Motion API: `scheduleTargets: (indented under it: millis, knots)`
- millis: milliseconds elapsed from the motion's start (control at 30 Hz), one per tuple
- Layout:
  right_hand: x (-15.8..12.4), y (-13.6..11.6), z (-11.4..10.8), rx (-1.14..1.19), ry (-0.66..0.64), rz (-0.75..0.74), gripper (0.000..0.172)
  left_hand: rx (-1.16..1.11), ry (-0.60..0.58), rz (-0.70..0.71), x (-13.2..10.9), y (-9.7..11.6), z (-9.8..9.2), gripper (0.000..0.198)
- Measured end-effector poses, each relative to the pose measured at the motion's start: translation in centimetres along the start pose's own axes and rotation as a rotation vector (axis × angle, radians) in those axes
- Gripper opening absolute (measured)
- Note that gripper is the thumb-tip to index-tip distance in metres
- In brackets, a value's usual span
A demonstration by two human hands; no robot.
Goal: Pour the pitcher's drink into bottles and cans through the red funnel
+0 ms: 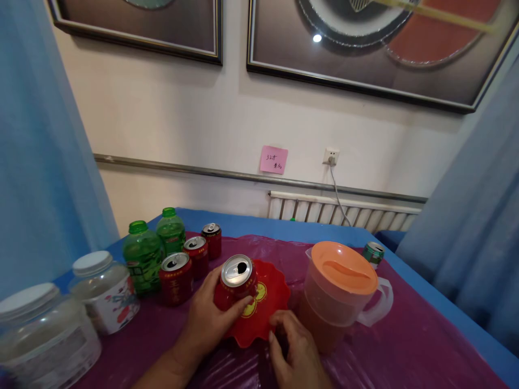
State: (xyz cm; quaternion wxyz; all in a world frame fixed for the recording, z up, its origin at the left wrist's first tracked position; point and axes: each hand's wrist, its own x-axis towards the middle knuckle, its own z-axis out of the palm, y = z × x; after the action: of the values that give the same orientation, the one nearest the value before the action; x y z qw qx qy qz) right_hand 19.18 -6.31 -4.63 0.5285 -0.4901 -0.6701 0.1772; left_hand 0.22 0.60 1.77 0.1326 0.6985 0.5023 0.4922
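Observation:
My left hand (206, 308) is wrapped round a red drink can (238, 273) with its top hole open, thumb across the front. The can is upright over the left part of a red scalloped plate (278, 283) with yellow markings; whether its base rests on the plate is hidden. Beside the plate's front right rim, my right hand (298, 348) is curled, thumb tip and forefinger tip close together. Anything between those fingertips is too small or hidden to make out. Right of this hand stands a clear pitcher (330, 302) with an orange lid (344, 267) and brownish liquid.
Several red cans (177, 278) and green plastic bottles (141, 256) stand at left, behind white-lidded jars (107, 292). A green can (373, 253) sits behind the pitcher. Purple plastic sheeting (421, 329) covers the blue table. A wall with a radiator (316, 209) lies beyond.

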Motion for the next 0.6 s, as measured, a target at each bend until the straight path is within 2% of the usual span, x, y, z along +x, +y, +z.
scheduleTargets:
  millis: [267,400,600]
  knots:
    - [0.1,0.4,-0.3,-0.101,-0.037,0.031,0.018,-0.023,-0.058,-0.004,-0.1,-1.6,0.9,0.065]
    - [0.2,-0.1,-0.7,-0.076,-0.056,-0.077,0.019,-0.055,-0.101,-0.029,-0.1,-1.6,1.0,0.066]
    - [-0.2,-1.7,-0.7,-0.041,0.014,-0.249,0.022,-0.098,-0.167,-0.089,0.0,-1.3,0.9,0.067]
